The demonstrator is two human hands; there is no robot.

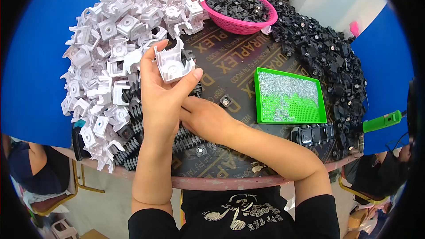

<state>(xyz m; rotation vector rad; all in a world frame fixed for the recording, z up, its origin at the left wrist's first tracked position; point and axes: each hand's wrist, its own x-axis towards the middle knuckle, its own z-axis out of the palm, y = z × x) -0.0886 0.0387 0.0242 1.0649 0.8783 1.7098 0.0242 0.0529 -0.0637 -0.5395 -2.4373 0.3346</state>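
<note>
My left hand (156, 86) is raised over the table, its fingers and thumb gripping a white plastic housing (171, 65) with a round recess. A dark part (188, 57) shows at the housing's right side. Lower down, my right hand (206, 117) reaches left, behind my left wrist, into black ribbed parts (186, 142). Its fingertips are hidden there, so what they touch cannot be seen. A small black square piece with a round metal centre (226, 101) lies just right of my right hand; a similar piece (200, 150) rests nearer the table edge.
White housings (128, 26) are heaped at left. A pink basket (237, 26) of black parts stands at the back; more black parts (310, 40) pile along the right. A green tray (290, 121) holds small silver metal pieces. A green-handled tool (383, 121) is at far right.
</note>
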